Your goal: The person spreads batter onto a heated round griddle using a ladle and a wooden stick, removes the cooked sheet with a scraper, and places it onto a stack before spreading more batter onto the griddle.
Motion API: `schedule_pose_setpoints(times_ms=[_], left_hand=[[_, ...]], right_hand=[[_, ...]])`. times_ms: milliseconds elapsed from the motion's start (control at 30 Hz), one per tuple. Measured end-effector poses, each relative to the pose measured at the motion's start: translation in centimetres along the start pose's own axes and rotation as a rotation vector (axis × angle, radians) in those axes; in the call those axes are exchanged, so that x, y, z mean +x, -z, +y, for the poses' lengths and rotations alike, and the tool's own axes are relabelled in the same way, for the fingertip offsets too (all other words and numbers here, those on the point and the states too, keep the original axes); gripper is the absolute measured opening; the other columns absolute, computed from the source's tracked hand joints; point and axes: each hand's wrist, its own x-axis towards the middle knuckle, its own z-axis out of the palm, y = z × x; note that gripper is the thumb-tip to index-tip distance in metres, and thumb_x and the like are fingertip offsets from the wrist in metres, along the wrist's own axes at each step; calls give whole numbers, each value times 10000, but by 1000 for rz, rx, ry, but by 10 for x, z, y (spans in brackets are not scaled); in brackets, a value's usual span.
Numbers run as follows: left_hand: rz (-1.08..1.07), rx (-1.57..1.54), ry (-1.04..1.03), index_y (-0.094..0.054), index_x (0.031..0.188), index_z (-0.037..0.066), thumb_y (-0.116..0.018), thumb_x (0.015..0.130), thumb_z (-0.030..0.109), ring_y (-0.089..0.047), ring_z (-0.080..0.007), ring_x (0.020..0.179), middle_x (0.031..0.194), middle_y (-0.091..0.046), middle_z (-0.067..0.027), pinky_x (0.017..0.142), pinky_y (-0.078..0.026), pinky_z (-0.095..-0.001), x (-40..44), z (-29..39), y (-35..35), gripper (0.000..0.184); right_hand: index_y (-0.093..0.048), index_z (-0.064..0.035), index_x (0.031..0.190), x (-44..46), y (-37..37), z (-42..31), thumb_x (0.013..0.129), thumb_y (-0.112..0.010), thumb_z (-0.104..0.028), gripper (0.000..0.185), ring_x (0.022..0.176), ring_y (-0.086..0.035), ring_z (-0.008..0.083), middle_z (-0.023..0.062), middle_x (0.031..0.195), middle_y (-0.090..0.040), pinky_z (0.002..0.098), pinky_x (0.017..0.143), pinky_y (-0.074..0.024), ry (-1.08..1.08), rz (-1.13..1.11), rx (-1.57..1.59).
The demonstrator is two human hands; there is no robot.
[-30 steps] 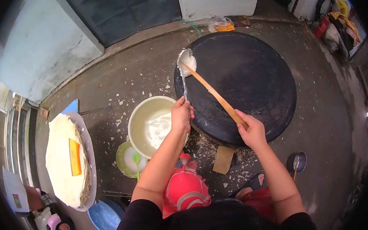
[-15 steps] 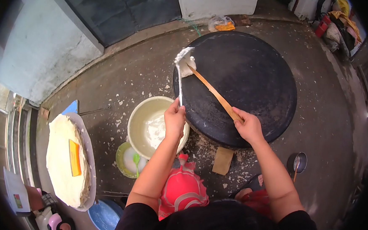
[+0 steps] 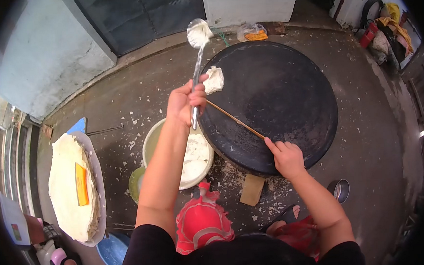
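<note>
Left hand (image 3: 187, 102): grip closed round the handle of a metal ladle (image 3: 198, 67), bowl end raised, coated with white batter. Right hand (image 3: 287, 158): grip pinching the near end of a thin wooden spatula (image 3: 236, 120), seen edge-on, slanting over the round black griddle (image 3: 277, 89); cannot tell whether its far tip touches. Lump of batter (image 3: 213, 80) sits on the griddle's far-left rim area. Cream basin (image 3: 150, 139), holding more batter, partly hidden below left forearm. Further left, stack of pale flat sheets (image 3: 67, 190) on white tray (image 3: 98, 180), orange-yellow strip (image 3: 81, 184) on top.
</note>
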Motion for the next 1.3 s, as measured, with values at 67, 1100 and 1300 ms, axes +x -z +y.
schedule_pose_setpoints(times_ms=[67,1100,1300], left_hand=[[-349,-437,161,-333,1231,-84,-284,932,116,-367,-82,454,655,-399,-37,373,-356,-197,-10,4,-14,363],[299,-906,58,-429,1105,-129,-317,882,99,-388,-94,429,599,-415,-24,360,-333,-216,-169,-75,197,338],[314,-894,109,-438,1104,-111,-323,875,85,-384,-94,440,605,-417,-22,371,-336,-216,-170,-73,206,323]], right_hand=[[-550,-118,1147,18,-14,8,691,-539,-49,461,613,-506,209,43,697,-489,299,556,-427,18,7,-77],[-582,-149,1106,77,-46,17,668,-588,-126,439,661,-570,274,92,730,-524,382,623,-485,-393,-6,-29],[-584,-140,1092,88,-49,-9,648,-573,-122,444,795,-601,265,114,810,-573,388,679,-491,-475,99,323]])
